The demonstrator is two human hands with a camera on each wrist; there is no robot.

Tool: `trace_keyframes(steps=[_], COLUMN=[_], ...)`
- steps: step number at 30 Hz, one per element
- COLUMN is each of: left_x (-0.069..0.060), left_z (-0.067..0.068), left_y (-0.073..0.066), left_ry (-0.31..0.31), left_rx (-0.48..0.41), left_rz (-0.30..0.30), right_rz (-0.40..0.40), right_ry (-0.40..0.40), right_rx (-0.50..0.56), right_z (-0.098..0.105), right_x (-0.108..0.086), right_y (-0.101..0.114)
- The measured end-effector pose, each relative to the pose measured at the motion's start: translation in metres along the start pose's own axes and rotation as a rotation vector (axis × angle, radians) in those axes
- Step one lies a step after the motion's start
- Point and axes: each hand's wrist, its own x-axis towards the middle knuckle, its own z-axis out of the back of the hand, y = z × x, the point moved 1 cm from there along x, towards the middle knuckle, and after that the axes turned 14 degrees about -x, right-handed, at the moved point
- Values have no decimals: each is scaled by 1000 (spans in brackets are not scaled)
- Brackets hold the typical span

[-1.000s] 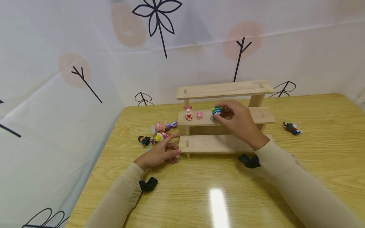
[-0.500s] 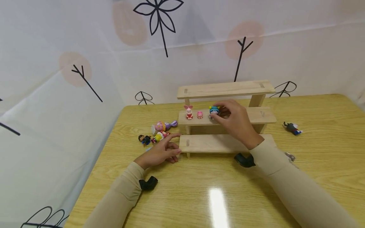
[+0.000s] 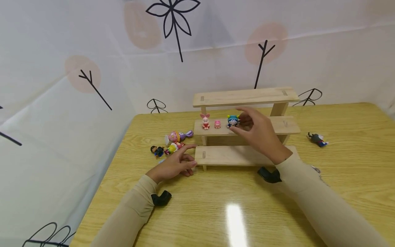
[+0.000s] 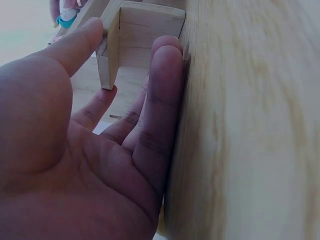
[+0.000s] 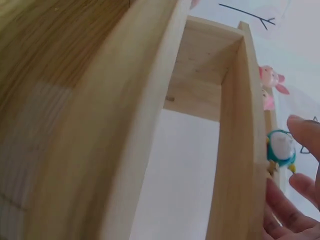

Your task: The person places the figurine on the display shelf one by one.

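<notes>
A brush of a fingertip could upset the small blue toy figurine in a teal cap with yellow tips (image 3: 232, 121), standing upright on the pale wooden middle board (image 3: 282, 125) of a three-tier wooden stand (image 3: 243, 97), just beside a person's right hand (image 3: 258, 133). Should the thumb or a finger catch it on the way out, the figurine could topple or drop off the board's front edge; should the hand rise too steeply, its knuckles could knock the top tier and jolt the row. To one side sit a tiny pink figure (image 3: 217, 124) and a pink, big-eared figure in red (image 3: 205, 122), the nearer of which a sideways fall might reach. A nudge from the left hand (image 3: 174, 165), at the stand's end, could likewise shake all three.

The right hand is moderately wide, thumb and fingers bowed in a loose C about the figurine, with no grip to be seen; whether a fingertip grazes it cannot be told. The left hand is spread and holds no toy, thumb and forefinger touching the end of the pale wooden lowest board (image 3: 237, 155), its other fingers loosely bent low at the yellow wood-grained table (image 3: 197, 212)
</notes>
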Motion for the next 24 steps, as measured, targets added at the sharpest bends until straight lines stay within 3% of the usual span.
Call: trace_keyframes(steps=[13, 19, 24], left_x=[1, 1, 0], left_z=[1, 0, -1], left_y=[0, 0, 2], left_ry=[-8, -4, -6], left_rx=[11, 17, 25], left_rz=[-1, -4, -8], right_rz=[142, 142, 89], right_ry=[-148, -187, -200], right_rx=[-205, -240, -236], right_z=[43, 59, 70], right_x=[-46, -58, -66], right_y=[-13, -30, -50])
